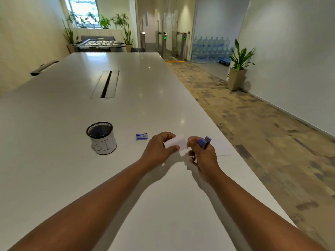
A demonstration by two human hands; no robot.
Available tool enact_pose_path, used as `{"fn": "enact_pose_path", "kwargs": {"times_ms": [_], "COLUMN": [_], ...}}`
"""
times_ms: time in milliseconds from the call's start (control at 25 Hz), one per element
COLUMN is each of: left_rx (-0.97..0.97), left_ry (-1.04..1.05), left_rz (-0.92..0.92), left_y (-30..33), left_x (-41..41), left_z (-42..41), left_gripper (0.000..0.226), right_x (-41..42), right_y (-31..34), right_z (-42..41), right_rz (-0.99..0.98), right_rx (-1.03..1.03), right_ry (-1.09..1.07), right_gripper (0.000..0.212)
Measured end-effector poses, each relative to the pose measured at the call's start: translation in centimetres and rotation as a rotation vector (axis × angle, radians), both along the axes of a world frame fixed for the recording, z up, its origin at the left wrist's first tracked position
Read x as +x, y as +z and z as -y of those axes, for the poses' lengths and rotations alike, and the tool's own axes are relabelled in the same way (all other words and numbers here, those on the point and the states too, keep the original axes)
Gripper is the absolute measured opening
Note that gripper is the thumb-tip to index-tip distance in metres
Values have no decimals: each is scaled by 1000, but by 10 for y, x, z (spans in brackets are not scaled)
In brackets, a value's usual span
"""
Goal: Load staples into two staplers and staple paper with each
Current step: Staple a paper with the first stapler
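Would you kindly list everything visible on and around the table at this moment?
stapler: one, purple, gripped in the right hand
folded paper: one, white, held between both hands
paper sheet: one, white, flat near the table's right edge
staple box: one, blue, left of the hands
mesh cup: one, black, labelled BIN, further left
table: one, white
potted plant: one, green, by the right wall
left hand: one, pinching the paper
right hand: one, gripping the stapler

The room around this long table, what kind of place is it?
Probably an office meeting area: a long white table with a cable slot, access gates in the corridor and stacked water bottles.
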State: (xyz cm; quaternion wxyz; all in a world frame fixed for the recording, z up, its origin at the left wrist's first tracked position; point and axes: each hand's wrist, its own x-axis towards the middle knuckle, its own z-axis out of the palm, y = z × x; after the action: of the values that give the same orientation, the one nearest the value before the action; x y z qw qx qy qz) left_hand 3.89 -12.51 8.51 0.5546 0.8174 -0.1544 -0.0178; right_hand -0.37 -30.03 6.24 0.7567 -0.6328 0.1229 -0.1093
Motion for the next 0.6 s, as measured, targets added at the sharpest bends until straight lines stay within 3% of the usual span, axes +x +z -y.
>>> {"fn": "enact_pose_path", "kwargs": {"times_ms": [240, 400, 520, 600], "left_rx": [85, 530, 480, 392], "left_ry": [-12, 78, 93, 147], "left_rz": [-75, 168, 159, 115], "left_y": [10, 27, 31, 31], "left_x": [-19, -22, -25, -28], "left_z": [-60, -89, -102, -106], "left_gripper": [91, 33, 5, 6], "right_x": [6, 7, 5, 3], "right_y": [15, 27, 34, 36], "right_z": [-51, -71, -82, -88], "right_rz": [-2, 11, 67, 86], "right_rx": [-202, -375, -474, -465], "right_ry": [261, 382, 377, 345], "right_gripper": [10, 17, 17, 19]}}
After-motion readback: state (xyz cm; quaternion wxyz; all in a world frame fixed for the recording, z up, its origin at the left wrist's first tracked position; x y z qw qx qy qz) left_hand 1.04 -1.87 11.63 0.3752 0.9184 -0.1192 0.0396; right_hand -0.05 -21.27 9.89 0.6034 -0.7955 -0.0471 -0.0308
